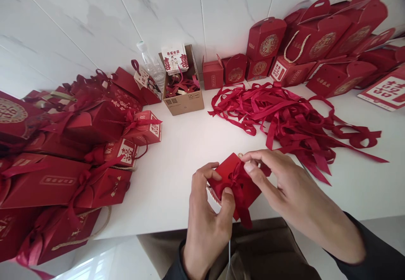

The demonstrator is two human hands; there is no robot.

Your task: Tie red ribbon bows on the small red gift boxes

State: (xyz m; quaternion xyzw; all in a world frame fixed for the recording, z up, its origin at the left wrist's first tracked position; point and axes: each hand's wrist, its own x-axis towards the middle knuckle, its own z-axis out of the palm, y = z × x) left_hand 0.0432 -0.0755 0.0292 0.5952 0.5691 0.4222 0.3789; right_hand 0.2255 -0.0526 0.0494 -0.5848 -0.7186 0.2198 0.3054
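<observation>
A small red box (252,190) with a dark red ribbon bow (236,180) on top is at the table's front edge, tilted. My left hand (210,216) holds it from the left, thumb pressed on the ribbon and fingers at the far left side. A twisted cream cord (214,195) shows along the box's left side. My right hand (280,183) is at the far right corner of the box, thumb and index finger close together beside a small pale loop (240,156). Whether the fingertips grip that loop or the ribbon is hard to tell.
Loose red ribbons (284,115) lie in a heap behind my right hand. An open cardboard box (184,104) and a clear bottle (152,66) stand near the wall. Red gift boxes are stacked left (91,123) and back right (322,39) on the white table (171,166).
</observation>
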